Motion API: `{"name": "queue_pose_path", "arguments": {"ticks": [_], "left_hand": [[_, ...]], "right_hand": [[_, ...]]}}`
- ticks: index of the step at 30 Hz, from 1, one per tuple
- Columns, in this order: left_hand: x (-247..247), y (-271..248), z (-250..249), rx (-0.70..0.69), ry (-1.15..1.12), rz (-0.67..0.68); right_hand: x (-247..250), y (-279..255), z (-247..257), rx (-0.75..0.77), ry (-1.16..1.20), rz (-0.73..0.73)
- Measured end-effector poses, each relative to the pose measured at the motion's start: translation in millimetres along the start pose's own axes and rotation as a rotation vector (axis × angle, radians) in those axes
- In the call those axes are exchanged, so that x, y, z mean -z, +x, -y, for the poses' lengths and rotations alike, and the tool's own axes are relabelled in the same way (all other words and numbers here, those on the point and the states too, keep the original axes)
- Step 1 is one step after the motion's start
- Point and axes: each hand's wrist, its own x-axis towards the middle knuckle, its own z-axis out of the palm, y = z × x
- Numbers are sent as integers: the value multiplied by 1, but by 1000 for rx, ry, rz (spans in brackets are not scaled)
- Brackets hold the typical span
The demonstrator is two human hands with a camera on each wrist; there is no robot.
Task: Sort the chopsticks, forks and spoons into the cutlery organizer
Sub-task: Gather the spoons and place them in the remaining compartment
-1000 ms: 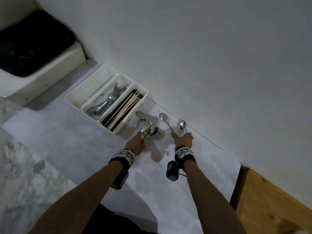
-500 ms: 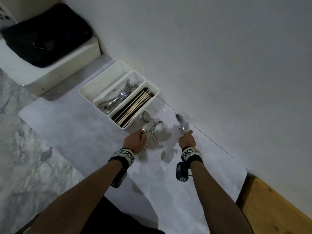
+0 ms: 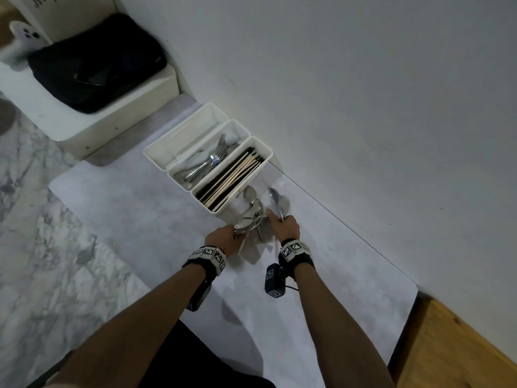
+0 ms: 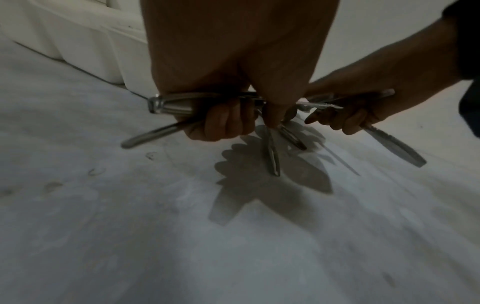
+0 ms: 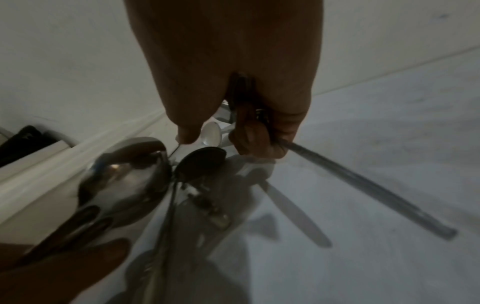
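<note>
A: What changed near the cutlery organizer [image 3: 208,161]?
B: The right hand [image 3: 284,226], gripping its spoons [image 3: 275,201], has come in from further along the wall to just beside the organizer's near end.
A: And the left hand [image 3: 223,239]?
B: Its spoon bundle [image 3: 250,219] now touches the right hand; no loose spoons remain spread there.

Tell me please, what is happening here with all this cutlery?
A person is sorting cutlery into a white organizer that stands against the wall. Its middle compartment holds the forks, the compartment nearest the hands holds the chopsticks, and the far one looks empty. The left hand grips a bundle of spoons, and the right hand grips more spoons. The hands are close together beside the organizer, above the pale mat. No spoon is in the organizer yet.
</note>
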Motion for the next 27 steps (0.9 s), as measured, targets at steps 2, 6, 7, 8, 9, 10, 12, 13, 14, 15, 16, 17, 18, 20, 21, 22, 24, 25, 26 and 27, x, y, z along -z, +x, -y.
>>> {"name": "queue_pose_path", "arguments": {"ticks": [2,6,7,8,9,10,12,13,14,15,16,17,18,20,21,22,24,25,26,27], "left_hand": [[1,0,5,-8,7,5],[5,-5,14,-29,-23,-29],[6,-7,17,-34,-43,-43],[8,-8,19,-44,-63,-60],[10,-10,20,-57,-76,-78],[13,-12,21,-72,-86,-96],[21,-15,22,-102,-104,-129],[26,-16,22,-115,-113,-146],[31,-17,23,-127,-126,-160],[36,-17,24,-136,-142,-171],[41,-17,25,-139,-157,-180],[47,-16,27,-137,-169,-189],[53,-15,29,-131,-180,-197],[64,-12,36,-121,-203,-208],[70,-11,40,-114,-210,-211],[75,-10,44,-107,-216,-216],[82,-7,53,-93,-236,-228],[85,-6,56,-85,-248,-233],[88,-6,58,-74,-258,-236],[89,-6,60,-69,-266,-240]], "right_hand": [[-11,-2,3,-18,27,-4],[-23,-9,5,-18,113,-92],[-23,-12,6,-24,140,-123],[-23,-14,6,-27,153,-148],[-22,-14,5,-19,154,-173],[-22,-14,4,-6,142,-192],[-24,-15,5,16,98,-196],[-25,-15,7,30,73,-185],[-27,-16,10,44,44,-167],[-30,-18,13,61,11,-150],[-35,-19,17,69,-22,-135],[-41,-20,19,73,-56,-123],[-48,-21,23,74,-96,-119],[-63,-22,29,75,-220,-152],[-69,-22,32,73,-286,-183],[-73,-21,36,61,-340,-208],[-75,-17,41,36,-402,-197],[-75,-14,42,36,-418,-182],[-74,-11,43,34,-423,-165],[-72,-9,43,39,-423,-150]]}}
